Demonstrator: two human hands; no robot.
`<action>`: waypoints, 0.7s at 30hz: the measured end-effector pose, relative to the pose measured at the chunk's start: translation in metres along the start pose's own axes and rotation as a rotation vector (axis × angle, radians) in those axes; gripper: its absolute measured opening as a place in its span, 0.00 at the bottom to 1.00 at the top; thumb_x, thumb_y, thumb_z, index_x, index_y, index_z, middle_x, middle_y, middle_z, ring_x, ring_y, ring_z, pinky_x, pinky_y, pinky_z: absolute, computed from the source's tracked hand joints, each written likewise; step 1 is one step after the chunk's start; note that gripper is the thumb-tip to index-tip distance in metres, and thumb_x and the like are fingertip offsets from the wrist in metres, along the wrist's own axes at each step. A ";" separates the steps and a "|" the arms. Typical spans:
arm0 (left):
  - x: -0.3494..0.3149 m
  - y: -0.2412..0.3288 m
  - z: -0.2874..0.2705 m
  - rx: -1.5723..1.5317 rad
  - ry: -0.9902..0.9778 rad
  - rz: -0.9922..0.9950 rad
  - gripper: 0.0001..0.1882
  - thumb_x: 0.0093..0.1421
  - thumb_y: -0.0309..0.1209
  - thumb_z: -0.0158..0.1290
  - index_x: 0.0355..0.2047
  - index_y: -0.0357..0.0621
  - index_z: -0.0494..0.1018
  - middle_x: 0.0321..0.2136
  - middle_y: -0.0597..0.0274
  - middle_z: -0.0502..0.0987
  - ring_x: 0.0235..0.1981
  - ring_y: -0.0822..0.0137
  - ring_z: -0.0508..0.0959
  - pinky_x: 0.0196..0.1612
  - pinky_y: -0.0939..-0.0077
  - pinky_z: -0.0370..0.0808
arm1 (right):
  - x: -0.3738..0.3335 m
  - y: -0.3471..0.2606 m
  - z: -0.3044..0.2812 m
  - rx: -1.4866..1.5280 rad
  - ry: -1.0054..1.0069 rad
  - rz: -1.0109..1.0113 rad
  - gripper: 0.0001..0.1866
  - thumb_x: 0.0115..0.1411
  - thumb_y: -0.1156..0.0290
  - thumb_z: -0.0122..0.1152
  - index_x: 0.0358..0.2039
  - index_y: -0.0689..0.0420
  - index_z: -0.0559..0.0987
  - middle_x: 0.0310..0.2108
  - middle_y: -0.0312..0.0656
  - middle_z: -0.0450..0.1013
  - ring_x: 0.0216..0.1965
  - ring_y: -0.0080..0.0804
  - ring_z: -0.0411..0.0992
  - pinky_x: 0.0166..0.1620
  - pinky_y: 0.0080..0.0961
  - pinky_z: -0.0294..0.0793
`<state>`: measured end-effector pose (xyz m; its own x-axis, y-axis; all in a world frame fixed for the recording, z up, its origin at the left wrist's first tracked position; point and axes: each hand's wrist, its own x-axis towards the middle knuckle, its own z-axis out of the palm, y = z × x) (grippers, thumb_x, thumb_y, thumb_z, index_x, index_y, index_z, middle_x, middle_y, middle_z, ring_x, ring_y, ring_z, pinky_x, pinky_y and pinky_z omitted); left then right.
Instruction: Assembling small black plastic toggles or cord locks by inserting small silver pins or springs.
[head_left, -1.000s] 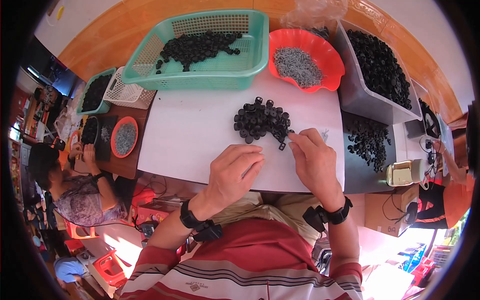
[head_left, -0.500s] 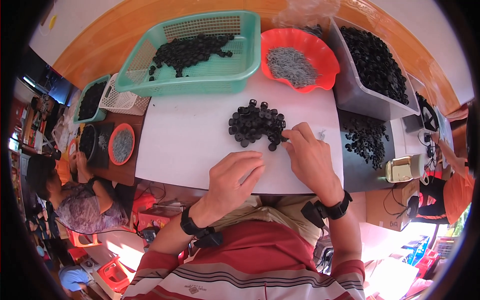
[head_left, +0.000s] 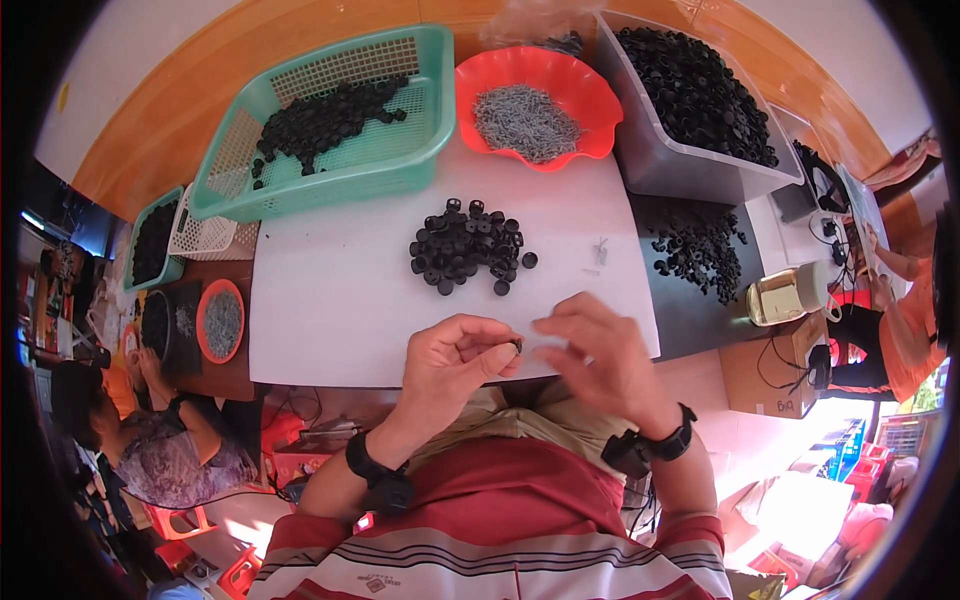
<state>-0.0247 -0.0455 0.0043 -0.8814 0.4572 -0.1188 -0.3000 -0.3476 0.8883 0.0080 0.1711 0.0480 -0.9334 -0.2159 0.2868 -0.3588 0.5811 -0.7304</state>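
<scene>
My left hand point(head_left: 447, 362), at the near edge of the white work sheet point(head_left: 330, 310), pinches a small black round plastic part point(head_left: 516, 345) between thumb and fingertips. Just right of it, my right hand point(head_left: 605, 360) is blurred by motion; its thumb and fingers look apart, with nothing visible between them. Beyond both hands lies a pile of black round plastic parts point(head_left: 460, 245), and one loose black part point(head_left: 529, 260) sits at its right side. A few small grey screw-like pins point(head_left: 600, 252) rest on the sheet, farther off than my right hand.
Along the back stand a green basket point(head_left: 315, 205) of black parts, a red scalloped bowl point(head_left: 600, 110) of grey pins and a grey bin point(head_left: 690, 175) of black parts. To the right are small black pieces point(head_left: 700, 255) and a bottle point(head_left: 785, 298). People work on both sides.
My right hand has drawn back from the pile toward me. My left hand has closed on a black part. One part now lies apart at the pile's right, and the whole view has shifted.
</scene>
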 end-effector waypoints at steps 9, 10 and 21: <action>0.001 -0.005 0.008 0.063 -0.046 0.027 0.08 0.65 0.19 0.58 0.44 0.31 0.78 0.39 0.54 0.83 0.38 0.69 0.83 0.45 0.73 0.83 | 0.009 0.048 -0.022 -0.539 0.157 0.057 0.11 0.57 0.78 0.65 0.41 0.57 0.80 0.40 0.40 0.77 0.34 0.45 0.79 0.33 0.38 0.78; 0.002 -0.007 0.006 0.050 -0.073 0.052 0.08 0.65 0.18 0.58 0.44 0.30 0.78 0.40 0.55 0.82 0.40 0.69 0.83 0.47 0.74 0.82 | 0.010 0.049 -0.021 -0.542 0.151 0.041 0.11 0.57 0.78 0.64 0.42 0.57 0.79 0.40 0.40 0.76 0.34 0.45 0.79 0.34 0.37 0.78; 0.002 -0.006 0.009 0.112 -0.078 0.125 0.09 0.65 0.16 0.56 0.45 0.30 0.79 0.41 0.54 0.81 0.38 0.68 0.81 0.44 0.73 0.81 | 0.011 0.059 -0.012 -0.594 0.088 0.110 0.05 0.60 0.80 0.58 0.37 0.58 0.75 0.34 0.44 0.76 0.33 0.48 0.78 0.33 0.41 0.75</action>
<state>-0.0216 -0.0348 0.0025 -0.8769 0.4800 0.0262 -0.1438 -0.3139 0.9385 -0.0234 0.2121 0.0155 -0.9514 -0.0783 0.2978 -0.1700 0.9400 -0.2957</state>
